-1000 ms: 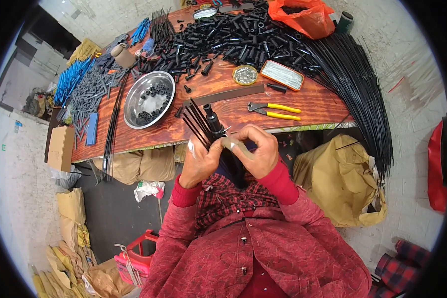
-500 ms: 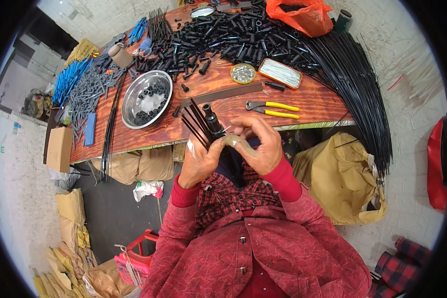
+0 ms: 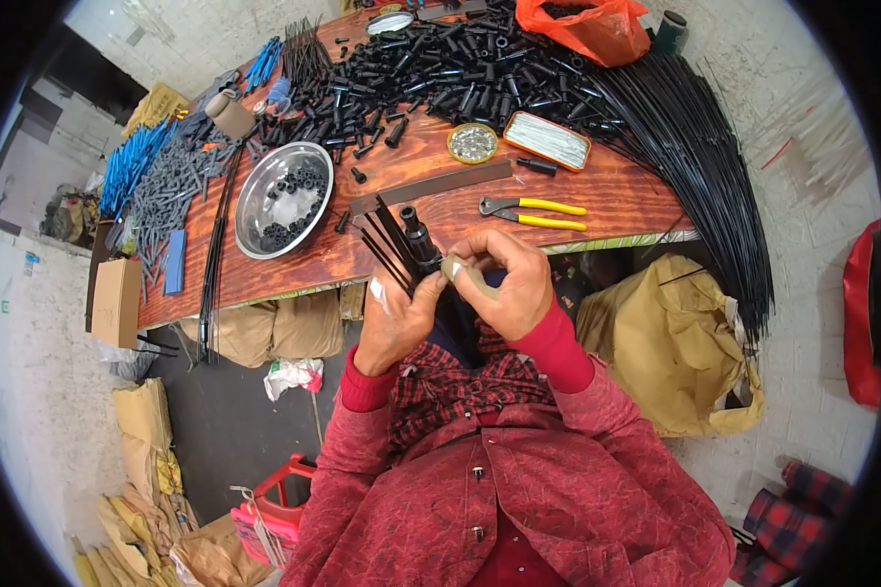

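Handle point(image 3: 416, 235): in the head view, my only feed, it is black, tilted slightly, and overlaps the near edge of the counter point(image 3: 622, 196).
Rods point(image 3: 387, 245): thin and black, fanned just left of the handle.
Left hand point(image 3: 394, 318): its grip is wrapped round the rods, thumb tip by the handle.
Right hand point(image 3: 514, 289): fingertips bunched beside the handle; I cannot tell what, if anything, this grip pinches.
Change: right forefinger and thumb look closer in than half a second ago, and the pale sliver that poked out there hardly shows; I read that as close fingertip work at one spot.
Edges: beyond the hands, yellow-handled pliers point(image 3: 538, 203) and a brown bar point(image 3: 436, 186) lie inside the counter's edge.
Room: dark floor point(image 3: 230, 416) opens beside the left sleeve point(image 3: 347, 450); a tan sack point(image 3: 666, 352) crowds the right.
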### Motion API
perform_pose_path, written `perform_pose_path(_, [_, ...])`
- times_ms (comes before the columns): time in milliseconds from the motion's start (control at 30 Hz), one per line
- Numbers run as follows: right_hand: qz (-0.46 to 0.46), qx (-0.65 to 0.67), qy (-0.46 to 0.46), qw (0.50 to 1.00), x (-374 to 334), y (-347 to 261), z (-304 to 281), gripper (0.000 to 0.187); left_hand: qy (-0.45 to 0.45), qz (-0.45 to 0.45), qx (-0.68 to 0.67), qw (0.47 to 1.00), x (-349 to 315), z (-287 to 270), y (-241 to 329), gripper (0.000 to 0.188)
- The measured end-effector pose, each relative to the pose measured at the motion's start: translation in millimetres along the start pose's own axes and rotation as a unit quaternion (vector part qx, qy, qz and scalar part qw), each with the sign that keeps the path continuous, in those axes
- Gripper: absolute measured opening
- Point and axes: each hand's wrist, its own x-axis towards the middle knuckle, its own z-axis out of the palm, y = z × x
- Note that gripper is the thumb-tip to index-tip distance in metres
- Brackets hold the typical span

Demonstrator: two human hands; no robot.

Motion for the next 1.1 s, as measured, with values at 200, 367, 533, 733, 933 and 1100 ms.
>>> perform_pose_path(200, [0.073, 0.067, -0.023, 0.995, 11.2, 34.3, -19.2, 0.022, 0.028, -0.039, -0.092, 0.995, -2.6, -0.6, -7.8, 0.010])
perform_pose_path(367, [-0.120, -0.393, 0.051, 0.910, 28.3, 126.5, -69.1, 0.031, 0.006, -0.049, -0.067, 0.996, -4.7, -16.6, -10.3, 0.009])
perform_pose_path(533, [-0.172, -0.410, -0.082, 0.892, 29.8, 137.7, -87.4, 0.029, 0.010, -0.058, -0.058, 0.997, -2.1, -15.0, -12.4, 0.010])
perform_pose_path(733, [-0.014, -0.257, -0.119, 0.959, 28.3, 152.0, -91.1, 0.025, 0.011, -0.033, -0.052, 0.998, -1.5, -12.1, -13.8, 0.011])
perform_pose_path(933, [0.210, 0.220, -0.270, 0.913, 15.1, 59.9, -82.8, 0.036, 0.020, -0.047, -0.115, 0.992, -0.1, -8.8, -9.5, 0.017])
perform_pose_path(1100, [0.002, -0.023, -0.305, 0.952, 16.4, 30.5, -82.5, 0.017, -0.001, -0.028, -0.063, 0.998, -0.3, -10.7, -11.8, 0.026])
